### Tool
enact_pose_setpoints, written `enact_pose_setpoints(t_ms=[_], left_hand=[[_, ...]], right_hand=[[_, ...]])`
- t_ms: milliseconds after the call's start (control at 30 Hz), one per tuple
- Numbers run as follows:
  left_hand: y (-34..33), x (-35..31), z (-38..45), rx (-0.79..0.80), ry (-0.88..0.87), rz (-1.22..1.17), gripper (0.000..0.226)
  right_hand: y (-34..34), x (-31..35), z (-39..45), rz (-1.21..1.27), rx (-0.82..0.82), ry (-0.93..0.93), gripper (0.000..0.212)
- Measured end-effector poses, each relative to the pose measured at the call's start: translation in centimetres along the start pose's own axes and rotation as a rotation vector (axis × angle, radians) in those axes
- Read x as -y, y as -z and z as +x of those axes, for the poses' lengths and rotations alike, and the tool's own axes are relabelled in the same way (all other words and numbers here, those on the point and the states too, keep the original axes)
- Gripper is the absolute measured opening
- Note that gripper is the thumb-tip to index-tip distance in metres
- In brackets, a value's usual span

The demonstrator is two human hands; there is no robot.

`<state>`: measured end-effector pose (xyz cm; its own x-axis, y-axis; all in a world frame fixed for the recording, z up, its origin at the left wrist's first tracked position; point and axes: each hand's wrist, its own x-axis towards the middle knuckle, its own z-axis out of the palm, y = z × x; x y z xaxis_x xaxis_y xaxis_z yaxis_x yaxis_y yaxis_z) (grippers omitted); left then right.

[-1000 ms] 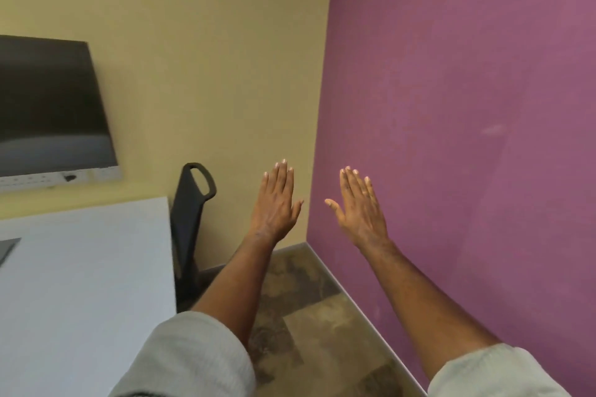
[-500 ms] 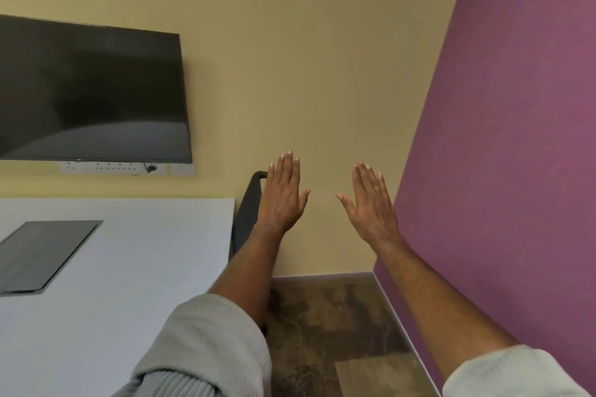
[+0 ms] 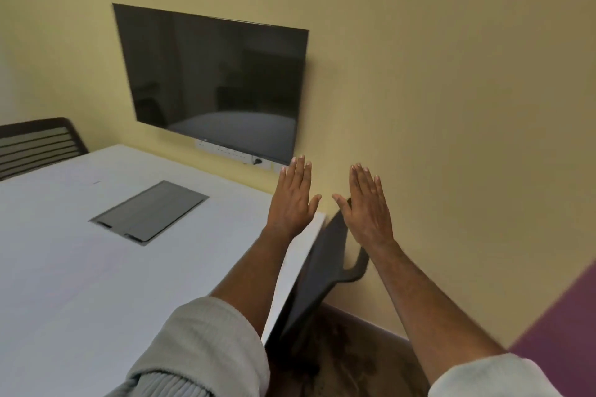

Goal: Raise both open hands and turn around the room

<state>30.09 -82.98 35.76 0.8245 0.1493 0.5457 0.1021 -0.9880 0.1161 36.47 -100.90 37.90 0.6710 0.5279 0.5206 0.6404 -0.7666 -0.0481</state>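
Both hands are held up flat in the air with straight, close-set fingers and thumbs spread, backs toward the camera, and they hold and touch nothing. The left hand (image 3: 292, 200) hangs over the far right corner of the white table (image 3: 74, 267); the right hand (image 3: 367, 206) is just beside it, a narrow gap between the two thumbs, in front of the yellow wall (image 3: 451, 90). Below and between the hands stands a dark chair (image 3: 322, 271), pushed against the table's right edge; its seat and legs are hidden by the table and the left forearm, and its top is covered by the right hand. Left of the left hand, set into the table, lies a grey panel (image 3: 150, 213); what its small slots hold cannot be made out. Above the left hand a dark screen (image 3: 213, 80) is fixed to the wall, with a white socket strip (image 3: 232, 155) under it, its right end hidden behind the left fingertips. Far left, a second chair (image 3: 35, 145) is cut off by the frame. Right of the right hand the wall is bare down to the brown floor (image 3: 354, 358), and a purple wall (image 3: 561, 325) shows blurred at the lower right corner. Pale sleeves (image 3: 206, 348) are cut off at the bottom.
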Motion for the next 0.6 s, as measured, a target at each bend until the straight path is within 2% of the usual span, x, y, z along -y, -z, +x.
enact_pose_setpoints(t_ms=[167, 333, 600], left_hand=[[-1.9, 5.5, 1.3, -0.009, 0.212, 0.091, 0.073], [-2.7, 11.3, -0.7, 0.017, 0.374, 0.145, 0.072], [-2.3, 23.8, -7.2, 0.017, 0.649, 0.223, 0.073]], right_hand=[[-5.3, 1.8, 6.7, 0.11, 0.035, 0.194, 0.085], [-10.4, 6.0, 11.0, 0.192, 0.062, 0.351, 0.083], [-19.0, 17.9, 16.5, 0.352, 0.124, 0.577, 0.079]])
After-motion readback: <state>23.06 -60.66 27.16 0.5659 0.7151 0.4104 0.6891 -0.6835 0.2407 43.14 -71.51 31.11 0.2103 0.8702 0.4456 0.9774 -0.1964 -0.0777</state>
